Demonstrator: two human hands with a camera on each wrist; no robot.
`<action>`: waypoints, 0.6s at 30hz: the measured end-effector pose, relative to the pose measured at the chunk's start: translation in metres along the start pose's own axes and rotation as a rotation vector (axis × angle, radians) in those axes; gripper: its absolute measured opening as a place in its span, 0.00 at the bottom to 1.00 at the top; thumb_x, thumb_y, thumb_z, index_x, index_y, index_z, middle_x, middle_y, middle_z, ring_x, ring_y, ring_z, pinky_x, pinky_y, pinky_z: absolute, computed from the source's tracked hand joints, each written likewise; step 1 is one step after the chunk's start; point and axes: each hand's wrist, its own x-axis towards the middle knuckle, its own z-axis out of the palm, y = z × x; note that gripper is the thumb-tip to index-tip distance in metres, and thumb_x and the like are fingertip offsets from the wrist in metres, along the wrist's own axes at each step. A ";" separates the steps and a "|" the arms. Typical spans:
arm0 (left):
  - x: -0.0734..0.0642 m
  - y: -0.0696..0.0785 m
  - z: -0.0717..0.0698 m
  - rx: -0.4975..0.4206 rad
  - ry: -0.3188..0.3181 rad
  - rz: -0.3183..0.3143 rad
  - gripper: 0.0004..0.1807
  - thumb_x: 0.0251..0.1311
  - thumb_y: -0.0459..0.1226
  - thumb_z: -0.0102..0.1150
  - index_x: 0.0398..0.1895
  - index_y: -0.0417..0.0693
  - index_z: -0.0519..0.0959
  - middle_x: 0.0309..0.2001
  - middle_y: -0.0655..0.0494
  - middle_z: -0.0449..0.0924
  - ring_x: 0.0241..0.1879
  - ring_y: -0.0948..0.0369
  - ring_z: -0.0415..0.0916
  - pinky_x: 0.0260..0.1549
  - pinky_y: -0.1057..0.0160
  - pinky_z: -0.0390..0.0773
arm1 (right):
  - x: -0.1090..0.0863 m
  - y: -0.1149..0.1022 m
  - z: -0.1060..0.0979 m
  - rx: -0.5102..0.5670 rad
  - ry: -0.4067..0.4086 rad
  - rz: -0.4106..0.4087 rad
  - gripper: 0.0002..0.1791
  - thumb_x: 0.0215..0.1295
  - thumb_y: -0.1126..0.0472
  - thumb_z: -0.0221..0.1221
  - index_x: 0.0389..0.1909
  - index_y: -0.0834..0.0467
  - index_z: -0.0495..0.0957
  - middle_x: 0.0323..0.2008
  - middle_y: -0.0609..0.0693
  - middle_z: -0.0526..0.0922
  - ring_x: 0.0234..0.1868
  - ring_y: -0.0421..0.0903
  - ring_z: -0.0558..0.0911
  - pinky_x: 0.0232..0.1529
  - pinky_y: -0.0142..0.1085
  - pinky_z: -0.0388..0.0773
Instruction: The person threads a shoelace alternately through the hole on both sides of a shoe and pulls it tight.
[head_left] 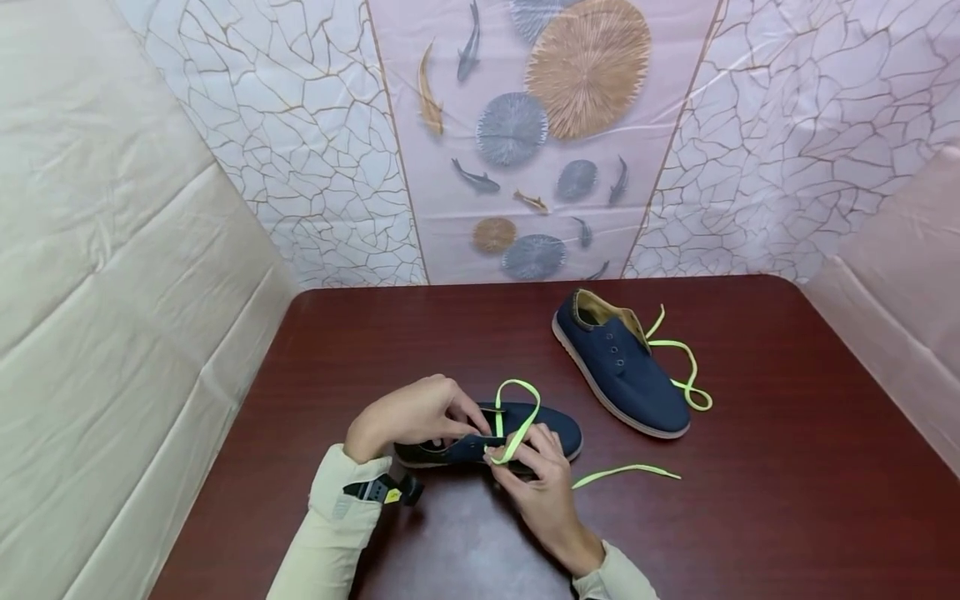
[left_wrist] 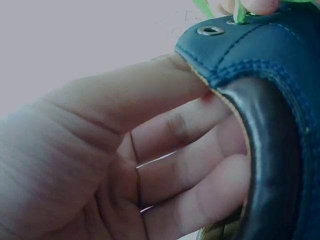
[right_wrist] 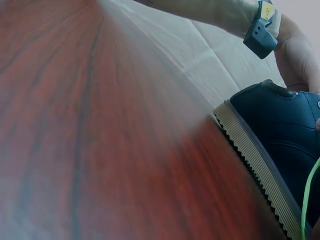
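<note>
A dark blue shoe lies on the table with its toe to the right. My left hand reaches into its opening and holds the near eyelet flap. In the left wrist view, the shoe's collar and flap hide the tips of the curled fingers. At the eyelets, my right hand pinches a neon yellow-green lace, which loops up above the shoe. A lace end trails to the right on the table. The right wrist view shows the shoe's heel and pale ridged sole.
Behind and to the right stands a second blue shoe, with a yellow-green lace hanging off its far side. The reddish-brown table meets a patterned backdrop at the back and pale cloth at the sides.
</note>
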 end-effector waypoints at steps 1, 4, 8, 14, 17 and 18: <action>0.000 0.000 0.001 0.000 -0.004 0.011 0.09 0.71 0.33 0.66 0.45 0.56 0.92 0.26 0.70 0.86 0.20 0.65 0.83 0.26 0.68 0.80 | 0.000 0.000 0.000 -0.001 -0.007 0.000 0.15 0.49 0.73 0.78 0.34 0.52 0.90 0.35 0.47 0.83 0.37 0.44 0.75 0.49 0.37 0.64; 0.001 -0.001 0.001 -0.009 -0.015 0.031 0.09 0.72 0.32 0.65 0.43 0.54 0.92 0.28 0.70 0.86 0.21 0.63 0.83 0.27 0.68 0.81 | 0.000 -0.001 0.000 -0.002 -0.034 -0.004 0.16 0.50 0.73 0.77 0.36 0.51 0.90 0.37 0.46 0.85 0.37 0.43 0.75 0.49 0.36 0.64; 0.001 -0.001 0.000 0.038 -0.018 0.041 0.08 0.74 0.34 0.64 0.43 0.55 0.90 0.29 0.70 0.85 0.21 0.65 0.81 0.30 0.68 0.80 | 0.001 0.000 -0.001 0.017 -0.064 -0.006 0.14 0.54 0.71 0.76 0.37 0.50 0.89 0.36 0.44 0.88 0.37 0.42 0.77 0.53 0.37 0.65; -0.001 0.000 -0.004 0.161 0.010 0.061 0.06 0.76 0.36 0.61 0.40 0.54 0.87 0.25 0.66 0.82 0.22 0.73 0.74 0.34 0.69 0.78 | 0.002 0.000 0.000 0.090 -0.051 -0.022 0.06 0.63 0.67 0.73 0.34 0.53 0.88 0.34 0.45 0.89 0.36 0.43 0.80 0.58 0.38 0.65; -0.003 0.000 -0.006 0.180 0.031 0.049 0.06 0.76 0.36 0.61 0.39 0.53 0.85 0.24 0.64 0.81 0.22 0.71 0.75 0.33 0.68 0.78 | 0.001 0.001 0.000 0.120 -0.041 -0.048 0.07 0.62 0.71 0.71 0.34 0.55 0.87 0.33 0.47 0.88 0.35 0.43 0.79 0.58 0.38 0.66; -0.003 0.000 -0.006 0.175 0.036 0.041 0.06 0.77 0.36 0.61 0.39 0.53 0.85 0.24 0.64 0.81 0.23 0.70 0.77 0.33 0.68 0.79 | 0.001 0.001 0.001 0.128 -0.038 -0.058 0.08 0.62 0.72 0.70 0.34 0.56 0.87 0.33 0.48 0.88 0.35 0.43 0.79 0.57 0.38 0.66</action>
